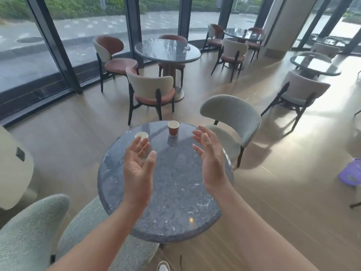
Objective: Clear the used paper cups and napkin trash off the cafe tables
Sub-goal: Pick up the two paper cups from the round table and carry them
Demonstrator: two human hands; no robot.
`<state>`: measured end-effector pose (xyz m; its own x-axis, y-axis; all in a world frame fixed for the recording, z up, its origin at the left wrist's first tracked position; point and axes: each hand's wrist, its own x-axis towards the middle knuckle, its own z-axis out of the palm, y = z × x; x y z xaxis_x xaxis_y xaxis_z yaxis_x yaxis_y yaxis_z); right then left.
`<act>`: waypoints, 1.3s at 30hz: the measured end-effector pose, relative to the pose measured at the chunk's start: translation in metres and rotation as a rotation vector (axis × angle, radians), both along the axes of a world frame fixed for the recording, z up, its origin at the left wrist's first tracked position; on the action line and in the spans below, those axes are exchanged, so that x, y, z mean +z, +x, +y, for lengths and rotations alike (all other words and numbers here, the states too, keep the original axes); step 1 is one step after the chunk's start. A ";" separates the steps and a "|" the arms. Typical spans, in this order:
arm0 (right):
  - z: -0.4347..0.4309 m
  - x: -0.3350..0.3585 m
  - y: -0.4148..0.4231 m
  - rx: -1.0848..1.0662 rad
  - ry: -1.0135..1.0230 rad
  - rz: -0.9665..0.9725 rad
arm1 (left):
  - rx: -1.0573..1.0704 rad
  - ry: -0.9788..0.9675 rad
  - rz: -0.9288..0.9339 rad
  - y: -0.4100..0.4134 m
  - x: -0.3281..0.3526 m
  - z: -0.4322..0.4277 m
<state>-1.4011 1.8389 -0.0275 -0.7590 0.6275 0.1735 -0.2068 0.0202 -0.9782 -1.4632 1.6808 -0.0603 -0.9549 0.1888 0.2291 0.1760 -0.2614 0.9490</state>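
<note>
Brown paper cup upright near table's far edge, white paper cup upright to its left

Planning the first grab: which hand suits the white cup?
Left. The left hand is open, fingertips by the white cup; the right hand sits nearer the red cup.

Two paper cups: one red cup, one white cup. Two hands: the left hand, the right hand. Four round tabletops show clearly: the near tabletop, the middle tabletop, the far tabletop, the right tabletop. Six pink-seated chairs surround the middle and far ones. Two grey chairs flank the near one. One purple bucket.
</note>
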 end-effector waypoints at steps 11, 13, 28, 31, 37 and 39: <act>0.036 -0.041 -0.111 0.151 0.001 -0.120 | 0.169 -0.096 -0.132 -0.079 -0.051 0.026; 0.042 -0.046 -0.128 0.178 -0.008 -0.122 | 0.214 -0.133 -0.159 -0.093 -0.062 0.033; 0.100 -0.083 -0.219 0.258 -0.045 -0.143 | 0.329 -0.426 -0.572 -0.256 -0.231 0.102; 0.113 -0.093 -0.225 0.268 -0.059 -0.144 | 0.363 -0.520 -0.617 -0.277 -0.265 0.110; 0.133 -0.109 -0.230 0.279 -0.069 -0.148 | 0.441 -0.540 -0.605 -0.314 -0.298 0.126; 0.138 -0.117 -0.230 0.274 -0.072 -0.156 | 0.469 -0.514 -0.583 -0.324 -0.302 0.132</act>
